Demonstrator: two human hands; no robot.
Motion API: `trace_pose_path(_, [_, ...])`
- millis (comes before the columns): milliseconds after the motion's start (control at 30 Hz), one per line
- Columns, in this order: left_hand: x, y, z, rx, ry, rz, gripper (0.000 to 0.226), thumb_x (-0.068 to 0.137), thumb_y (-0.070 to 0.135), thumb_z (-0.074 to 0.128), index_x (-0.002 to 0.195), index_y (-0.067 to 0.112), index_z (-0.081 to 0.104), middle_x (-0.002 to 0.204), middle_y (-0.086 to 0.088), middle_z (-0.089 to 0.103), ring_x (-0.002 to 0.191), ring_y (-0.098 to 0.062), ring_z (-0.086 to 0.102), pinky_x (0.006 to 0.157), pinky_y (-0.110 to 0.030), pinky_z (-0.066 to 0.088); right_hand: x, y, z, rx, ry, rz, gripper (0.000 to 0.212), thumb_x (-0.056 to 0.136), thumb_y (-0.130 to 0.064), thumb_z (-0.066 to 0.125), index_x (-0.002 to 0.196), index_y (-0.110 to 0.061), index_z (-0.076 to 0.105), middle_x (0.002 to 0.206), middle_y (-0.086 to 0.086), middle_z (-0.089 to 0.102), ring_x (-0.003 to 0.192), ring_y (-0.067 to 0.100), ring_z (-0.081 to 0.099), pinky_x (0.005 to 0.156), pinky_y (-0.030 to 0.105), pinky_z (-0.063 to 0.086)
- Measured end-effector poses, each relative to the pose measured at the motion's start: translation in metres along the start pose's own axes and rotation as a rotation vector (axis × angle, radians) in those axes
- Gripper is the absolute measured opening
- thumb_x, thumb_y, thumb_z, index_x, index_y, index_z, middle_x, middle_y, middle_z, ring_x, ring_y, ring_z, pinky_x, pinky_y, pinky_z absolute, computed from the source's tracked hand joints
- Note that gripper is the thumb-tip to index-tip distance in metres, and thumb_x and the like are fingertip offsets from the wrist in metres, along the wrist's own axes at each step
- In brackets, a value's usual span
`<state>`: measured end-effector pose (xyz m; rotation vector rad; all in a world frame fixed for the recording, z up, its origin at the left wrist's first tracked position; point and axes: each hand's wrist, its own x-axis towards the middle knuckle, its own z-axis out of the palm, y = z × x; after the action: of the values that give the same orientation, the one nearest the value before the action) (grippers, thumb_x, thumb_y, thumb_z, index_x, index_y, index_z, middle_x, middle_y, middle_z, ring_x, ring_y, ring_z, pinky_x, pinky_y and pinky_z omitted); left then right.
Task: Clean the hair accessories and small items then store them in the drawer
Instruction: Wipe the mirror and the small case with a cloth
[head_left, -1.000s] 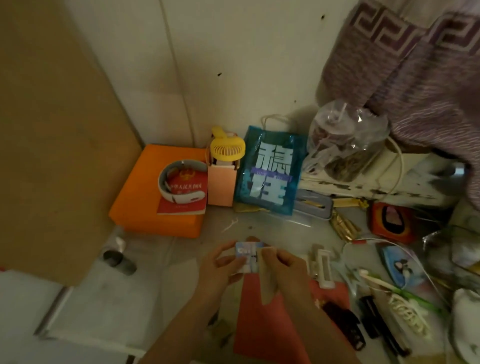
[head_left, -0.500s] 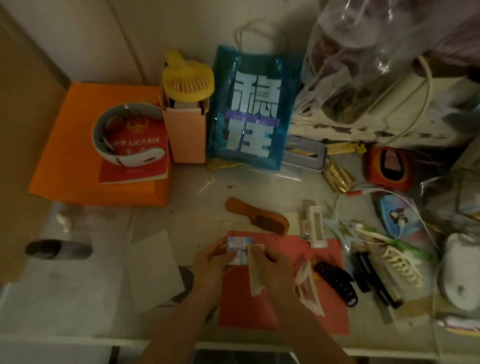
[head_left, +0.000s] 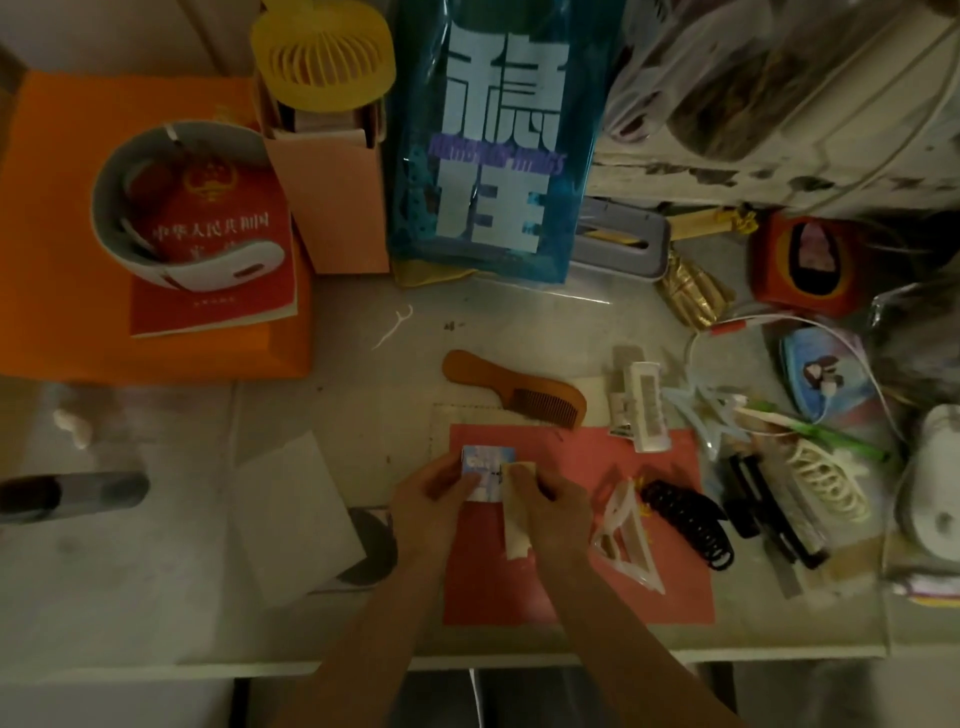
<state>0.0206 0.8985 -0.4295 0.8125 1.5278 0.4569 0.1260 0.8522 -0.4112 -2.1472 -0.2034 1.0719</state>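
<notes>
As before, a small blue card (head_left: 485, 470) is pinched in the left hand (head_left: 431, 491) while a beige wipe (head_left: 517, 512) is clamped against it by the right hand (head_left: 556, 512); beyond the grip, a wooden comb (head_left: 519, 389) lies on the tabletop (head_left: 156, 571)

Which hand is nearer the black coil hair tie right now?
Right. The right hand, holding a wipe, sits just left of the black coil hair tie; the left hand, holding the small blue card, is farther left.
</notes>
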Motion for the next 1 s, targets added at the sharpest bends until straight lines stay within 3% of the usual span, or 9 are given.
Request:
trace_pose_path(100, [0.002, 0.000, 0.004, 0.102, 0.000, 0.065, 0.023, 0.084, 0.018, 0.069, 0.107, 0.022, 0.070, 0.097, 0.010, 0.070, 0.090, -0.011, 0.066, 0.088, -0.028, 0.052, 0.003, 0.002, 0.002, 0.009, 0.031, 0.018, 0.031, 0.088, -0.023, 0.066, 0.057, -0.024, 0.059, 0.053, -0.007, 0.054, 0.054, 0.008, 0.049, 0.055, 0.024, 0.039])
trace_pose_path(200, [0.004, 0.000, 0.005, 0.259, 0.041, 0.188, 0.026, 0.086, 0.020, 0.068, 0.112, 0.020, 0.067, 0.103, 0.004, 0.065, 0.082, 0.002, 0.059, 0.075, -0.001, 0.042, 0.006, 0.003, 0.000, 0.014, 0.032, 0.021, 0.030, 0.087, -0.023, 0.067, 0.058, -0.023, 0.060, 0.056, -0.005, 0.055, 0.056, 0.010, 0.051, 0.054, 0.023, 0.039])
trace_pose_path(267, [0.005, 0.000, 0.006, 0.341, 0.055, 0.248, 0.026, 0.087, 0.019, 0.066, 0.113, 0.018, 0.066, 0.102, 0.003, 0.061, 0.077, 0.006, 0.054, 0.070, 0.005, 0.036, 0.009, 0.004, 0.001, 0.001, 0.031, 0.016, 0.030, 0.087, -0.025, 0.068, 0.058, -0.020, 0.061, 0.057, -0.003, 0.057, 0.058, 0.014, 0.053, 0.057, 0.027, 0.041])
trace_pose_path(333, [0.005, -0.001, 0.005, 0.402, 0.069, 0.276, 0.026, 0.087, 0.021, 0.065, 0.113, 0.019, 0.066, 0.101, 0.004, 0.056, 0.081, -0.001, 0.054, 0.074, 0.001, 0.037, 0.011, 0.005, 0.001, 0.001, 0.037, 0.021, 0.028, 0.086, -0.026, 0.069, 0.060, -0.015, 0.063, 0.058, 0.000, 0.058, 0.061, 0.016, 0.055, 0.060, 0.031, 0.044])
trace_pose_path(400, [0.007, -0.003, 0.004, 0.437, 0.102, 0.274, 0.027, 0.084, 0.022, 0.069, 0.111, 0.020, 0.067, 0.103, 0.003, 0.053, 0.090, -0.010, 0.055, 0.087, -0.011, 0.041, 0.012, 0.006, 0.001, 0.001, 0.036, 0.024, 0.028, 0.086, -0.025, 0.068, 0.062, -0.013, 0.063, 0.058, 0.001, 0.057, 0.061, 0.019, 0.054, 0.060, 0.033, 0.044])
trace_pose_path(467, [0.012, -0.005, 0.003, 0.435, 0.116, 0.270, 0.027, 0.079, 0.022, 0.074, 0.106, 0.019, 0.069, 0.102, 0.001, 0.055, 0.094, -0.017, 0.057, 0.094, -0.030, 0.047, 0.013, 0.006, 0.001, -0.003, 0.035, 0.033, 0.028, 0.086, -0.026, 0.068, 0.060, -0.018, 0.062, 0.058, 0.000, 0.057, 0.061, 0.018, 0.054, 0.060, 0.032, 0.044])
trace_pose_path(533, [0.015, -0.005, 0.003, 0.432, 0.112, 0.267, 0.026, 0.077, 0.023, 0.075, 0.103, 0.020, 0.069, 0.103, 0.000, 0.058, 0.096, -0.020, 0.058, 0.094, -0.036, 0.048, 0.013, 0.005, 0.001, 0.002, 0.038, 0.047, 0.028, 0.086, -0.026, 0.068, 0.060, -0.022, 0.061, 0.060, -0.002, 0.059, 0.061, 0.016, 0.055, 0.060, 0.030, 0.045])
trace_pose_path(833, [0.012, -0.007, 0.003, 0.363, 0.107, 0.257, 0.032, 0.079, 0.025, 0.073, 0.106, 0.019, 0.057, 0.100, 0.001, 0.059, 0.090, -0.016, 0.056, 0.088, -0.036, 0.050, 0.011, 0.000, -0.001, -0.021, 0.016, 0.045, 0.028, 0.088, -0.027, 0.066, 0.061, -0.028, 0.058, 0.061, -0.007, 0.058, 0.059, 0.010, 0.055, 0.058, 0.026, 0.045])
trace_pose_path(1000, [0.023, 0.012, -0.005, 0.394, 0.008, 0.383, 0.035, 0.082, 0.020, 0.071, 0.114, 0.015, 0.059, 0.105, 0.001, 0.056, 0.093, -0.013, 0.052, 0.088, -0.029, 0.045, 0.005, -0.005, -0.009, -0.071, 0.005, -0.034, 0.024, 0.088, -0.024, 0.066, 0.065, -0.015, 0.063, 0.065, 0.003, 0.061, 0.063, 0.013, 0.051, 0.054, 0.025, 0.042])
